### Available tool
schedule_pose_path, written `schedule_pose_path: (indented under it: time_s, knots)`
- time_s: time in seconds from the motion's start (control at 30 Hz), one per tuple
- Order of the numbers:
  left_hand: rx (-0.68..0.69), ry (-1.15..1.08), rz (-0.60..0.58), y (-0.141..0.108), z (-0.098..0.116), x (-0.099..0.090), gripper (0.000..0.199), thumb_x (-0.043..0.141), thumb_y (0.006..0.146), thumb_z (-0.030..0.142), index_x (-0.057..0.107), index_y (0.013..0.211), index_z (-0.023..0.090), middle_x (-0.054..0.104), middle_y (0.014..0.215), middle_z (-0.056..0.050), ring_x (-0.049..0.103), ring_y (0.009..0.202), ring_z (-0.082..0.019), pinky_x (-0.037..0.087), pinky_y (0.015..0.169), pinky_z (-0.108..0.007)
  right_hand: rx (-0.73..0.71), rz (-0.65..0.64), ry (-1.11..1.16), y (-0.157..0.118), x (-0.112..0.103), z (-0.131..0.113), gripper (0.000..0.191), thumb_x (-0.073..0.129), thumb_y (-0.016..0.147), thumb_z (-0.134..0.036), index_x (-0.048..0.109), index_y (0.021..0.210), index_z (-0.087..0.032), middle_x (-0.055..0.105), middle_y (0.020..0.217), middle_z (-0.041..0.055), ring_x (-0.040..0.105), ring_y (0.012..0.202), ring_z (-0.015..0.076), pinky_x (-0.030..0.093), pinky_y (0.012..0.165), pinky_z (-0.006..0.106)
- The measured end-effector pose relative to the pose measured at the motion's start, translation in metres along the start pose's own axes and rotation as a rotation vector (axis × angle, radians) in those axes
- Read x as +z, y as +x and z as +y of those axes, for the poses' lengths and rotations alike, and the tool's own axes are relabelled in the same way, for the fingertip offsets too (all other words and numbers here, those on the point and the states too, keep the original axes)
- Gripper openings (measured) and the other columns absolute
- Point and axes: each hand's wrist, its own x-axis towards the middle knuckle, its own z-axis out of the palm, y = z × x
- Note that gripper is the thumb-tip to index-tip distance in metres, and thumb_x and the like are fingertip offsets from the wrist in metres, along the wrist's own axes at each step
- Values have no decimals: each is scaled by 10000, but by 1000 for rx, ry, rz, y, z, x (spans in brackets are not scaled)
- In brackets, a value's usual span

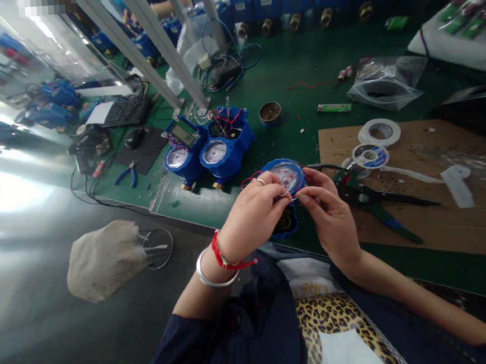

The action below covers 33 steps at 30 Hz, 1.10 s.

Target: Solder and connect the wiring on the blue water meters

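Observation:
Right in front of me is a round blue water meter (285,174) with a clear dial, close to the bench edge. Thin red wires (248,180) loop out at its left side. My left hand (256,209) reaches over the meter's near rim, thumb and forefinger pinched on a thin wire. Closed at the fingertips too, my right hand (329,209) meets the left at that rim; its pinch seems to be on the same wire, though the tips hide most of it. A dark blue-rimmed part (286,223) shows below the hands.
Two blue meters (225,147) with raised tops stand left. On the right, a green-handled wire stripper (366,197), a solder spool (369,156) and a tape roll (379,132) lie on cardboard (432,229). Behind are a small tin (270,113) and a green battery (333,108). Blue-handled pliers (132,175) lie left.

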Motion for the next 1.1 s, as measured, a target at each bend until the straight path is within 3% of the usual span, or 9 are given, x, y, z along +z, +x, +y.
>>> schedule_pose_path:
  time_s: [0.43, 0.6, 0.77, 0.93, 1.1]
  knots:
    - [-4, 3, 7, 0, -1, 2, 181, 500, 915, 126, 642, 804, 141, 604, 965, -68, 581, 897, -172, 474, 842, -320, -17, -5, -51, -1, -1, -2, 72, 613, 890, -253, 684, 902, -244, 543, 1336, 42, 483, 1285, 203, 371, 1114, 438]
    - [-21, -70, 52, -2, 0, 1, 133, 531, 905, 140, 650, 848, 153, 614, 969, -57, 582, 921, -172, 468, 851, -314, -53, 36, -80, 1, -1, -9, 59, 615, 888, -250, 671, 882, -234, 566, 1301, 51, 493, 1272, 202, 376, 1105, 433]
    - [-74, -233, 153, -5, -3, 3, 176, 534, 930, 260, 655, 840, 170, 641, 924, -51, 587, 927, -177, 466, 855, -308, -64, 41, -69, 1, -5, -12, 60, 612, 889, -233, 672, 895, -234, 576, 1286, 48, 507, 1252, 194, 386, 1088, 414]
    - [-210, -381, 203, -8, -1, 4, 194, 548, 921, 317, 645, 832, 174, 627, 803, -25, 563, 745, -135, 452, 680, -247, -61, 53, -56, 0, -11, -12, 155, 580, 909, -228, 666, 1034, -256, 577, 1290, 49, 509, 1252, 198, 389, 1077, 426]
    - [-316, -553, 232, -8, 6, 3, 164, 595, 886, 323, 641, 923, 170, 644, 797, -18, 560, 669, -105, 450, 610, -207, -79, 83, -72, -1, -16, -8, 132, 564, 912, -199, 660, 989, -247, 603, 1233, 51, 537, 1214, 198, 409, 1056, 429]
